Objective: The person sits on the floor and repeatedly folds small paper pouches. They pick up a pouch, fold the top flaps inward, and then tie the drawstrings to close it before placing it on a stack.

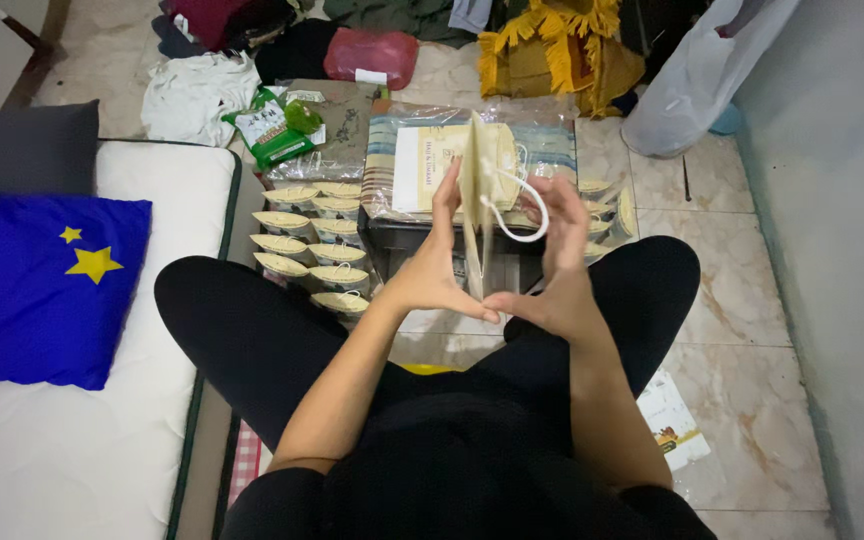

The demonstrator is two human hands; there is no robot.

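I sit cross-legged on the floor and hold a small cream paper gift bag (pixel 476 190) upright and edge-on between both hands. My left hand (pixel 434 268) presses its left side, fingers pointing up. My right hand (pixel 550 262) presses the right side, close to the bag's white cord handle (pixel 520 212) that loops outward. Both thumbs meet under the bag's bottom edge. Behind the bag lies a clear plastic pack of flat bags (pixel 422 165) on a dark box (pixel 392 245).
Rows of finished cream bags (pixel 310 240) stand on the floor to the left of the box, a few more at the right (pixel 597 212). A white mattress (pixel 167 200) with a blue star pillow (pixel 42 285) lies left. Clothes, a green packet (pixel 270 128) and a white plastic sack (pixel 687 85) lie beyond.
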